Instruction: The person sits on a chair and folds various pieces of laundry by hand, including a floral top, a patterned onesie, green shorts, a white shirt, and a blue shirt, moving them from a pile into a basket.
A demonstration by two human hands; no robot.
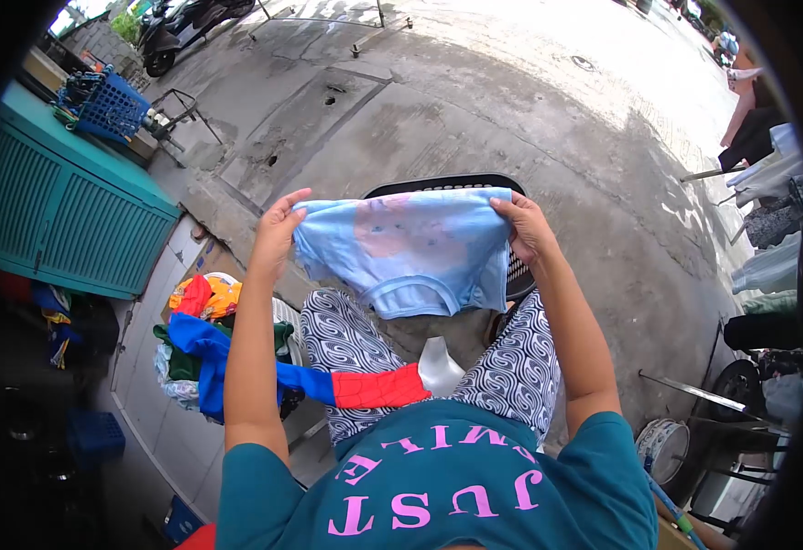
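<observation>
A light blue and pink tie-dye shirt [406,243] is stretched between my two hands, its neckline hanging toward me. My left hand [279,227] pinches one corner of it, and my right hand [525,227] pinches the opposite corner. Behind the shirt stands a black basket [438,181], mostly hidden. Across my lap lies a red and blue garment [378,389] with a silvery white end. It runs to a pile of clothes [202,353] beside my left arm, with orange, green and blue pieces.
Teal louvered cabinet [71,202] at the left, with a blue basket [113,105] on top. Parked scooter [181,32] at the upper left. Clothes [772,229] hang along the right edge, above a round metal container [665,449]. Concrete ground [594,128] extends ahead.
</observation>
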